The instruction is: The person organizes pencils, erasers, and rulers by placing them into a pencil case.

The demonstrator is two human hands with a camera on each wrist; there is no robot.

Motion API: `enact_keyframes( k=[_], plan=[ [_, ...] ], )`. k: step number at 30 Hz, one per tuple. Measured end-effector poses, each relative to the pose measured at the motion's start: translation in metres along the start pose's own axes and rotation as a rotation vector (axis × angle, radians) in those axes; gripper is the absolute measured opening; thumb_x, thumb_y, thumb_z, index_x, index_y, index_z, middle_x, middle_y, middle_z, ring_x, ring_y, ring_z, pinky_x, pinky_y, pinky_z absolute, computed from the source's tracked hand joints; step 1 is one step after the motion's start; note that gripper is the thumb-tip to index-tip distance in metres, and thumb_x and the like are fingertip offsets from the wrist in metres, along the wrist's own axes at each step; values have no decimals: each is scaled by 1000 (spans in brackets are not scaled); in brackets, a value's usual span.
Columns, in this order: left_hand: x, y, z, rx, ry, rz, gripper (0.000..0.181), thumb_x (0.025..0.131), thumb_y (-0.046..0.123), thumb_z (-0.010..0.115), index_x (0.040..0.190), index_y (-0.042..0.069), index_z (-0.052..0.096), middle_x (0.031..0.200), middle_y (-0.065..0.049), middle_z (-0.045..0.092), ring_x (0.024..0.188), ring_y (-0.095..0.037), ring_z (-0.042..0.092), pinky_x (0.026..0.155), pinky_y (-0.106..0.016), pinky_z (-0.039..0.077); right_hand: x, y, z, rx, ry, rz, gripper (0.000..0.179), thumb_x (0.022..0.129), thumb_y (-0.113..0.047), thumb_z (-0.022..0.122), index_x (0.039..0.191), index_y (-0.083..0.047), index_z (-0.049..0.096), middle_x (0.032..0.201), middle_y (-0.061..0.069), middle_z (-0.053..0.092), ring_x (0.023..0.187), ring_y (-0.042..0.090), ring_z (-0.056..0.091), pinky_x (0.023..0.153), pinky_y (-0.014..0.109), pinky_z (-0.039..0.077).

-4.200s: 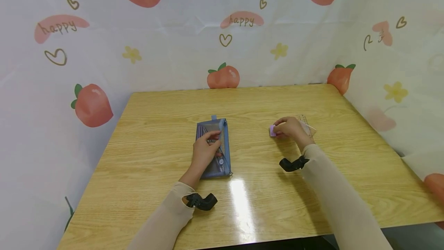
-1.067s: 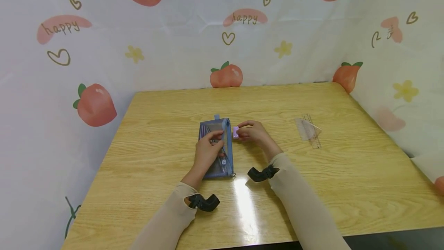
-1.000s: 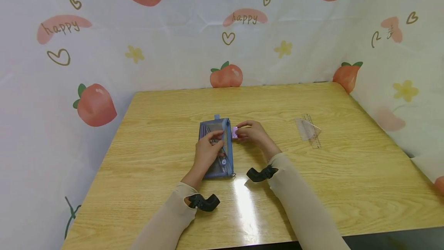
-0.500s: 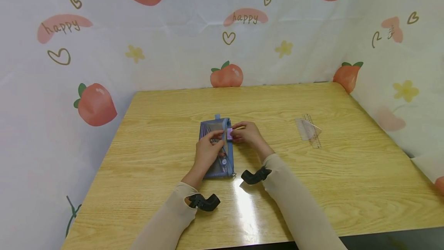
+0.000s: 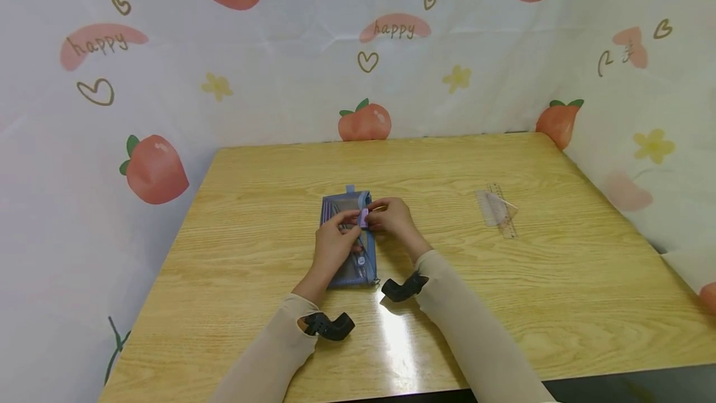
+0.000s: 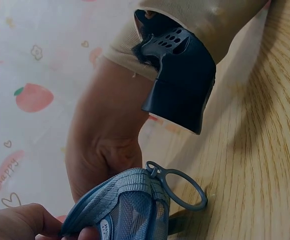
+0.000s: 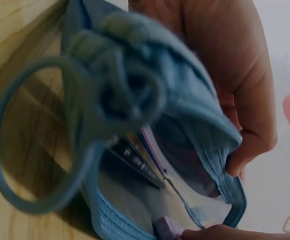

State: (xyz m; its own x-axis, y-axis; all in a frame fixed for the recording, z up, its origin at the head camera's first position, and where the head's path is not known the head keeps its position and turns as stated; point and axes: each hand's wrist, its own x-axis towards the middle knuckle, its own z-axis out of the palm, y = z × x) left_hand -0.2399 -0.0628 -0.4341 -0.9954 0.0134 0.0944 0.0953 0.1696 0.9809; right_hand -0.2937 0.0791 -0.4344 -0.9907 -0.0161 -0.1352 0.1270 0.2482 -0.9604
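A blue mesh pencil pouch (image 5: 342,275) lies on the table, its zipped edge spread open on the right side. My left hand (image 5: 334,241) pinches the upper edge of that opening between thumb and finger. A small purple eraser (image 5: 364,219) is pinched by the fingertips of my right hand (image 5: 394,217), right at the pouch's mouth. In the right wrist view the eraser (image 7: 167,228) sits at the rim, partly cut off by the frame. Inside the pouch show a dark pen-like stick (image 7: 135,162) and other slim items.
A clear ruler (image 5: 508,226) and a clear set square (image 5: 492,211) overlap on the wooden table (image 5: 268,341), to the right. The pouch's zipper ring (image 6: 203,192) hangs off its near corner. A patterned cloth (image 5: 291,79) rises along the table's back and sides.
My right hand has carried the eraser leftward from beside the ruler to the pouch, lately crossing its right edge into the opening. The left hand has stayed on the pouch.
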Motion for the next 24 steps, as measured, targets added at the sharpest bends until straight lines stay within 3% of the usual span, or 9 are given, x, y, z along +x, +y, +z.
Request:
enact_keyframes(
  k=[10,15,19,24],
  plan=[
    [1,-1,1,1,7,-4,35,76,0,61,110,8,63,97,-14,60,67,-25,64,47,-31,56,-4,-3,1,-37,-6,-35,23,75,2,67,98,3,66,89,15,65,71,20,64,61,26,57],
    [0,-2,1,12,11,-3,35,77,0,61,111,7,63,98,-15,60,65,-23,64,47,-30,56,-5,-7,-10,-106,-20,-67,23,78,-4,67,99,2,66,92,14,65,71,23,65,62,28,57],
    [-1,-3,2,37,4,-8,36,77,1,60,112,8,63,99,-14,60,60,-19,62,47,-30,56,-5,-15,-38,-265,-48,-91,29,81,-13,65,106,2,63,98,15,63,78,28,64,66,35,57],
    [-1,-4,1,45,6,1,36,77,1,60,113,7,63,99,-14,60,59,-17,62,47,-30,56,2,-24,-97,-559,-46,-96,32,83,-20,62,108,0,61,103,17,61,82,29,61,66,36,56]
  ],
)
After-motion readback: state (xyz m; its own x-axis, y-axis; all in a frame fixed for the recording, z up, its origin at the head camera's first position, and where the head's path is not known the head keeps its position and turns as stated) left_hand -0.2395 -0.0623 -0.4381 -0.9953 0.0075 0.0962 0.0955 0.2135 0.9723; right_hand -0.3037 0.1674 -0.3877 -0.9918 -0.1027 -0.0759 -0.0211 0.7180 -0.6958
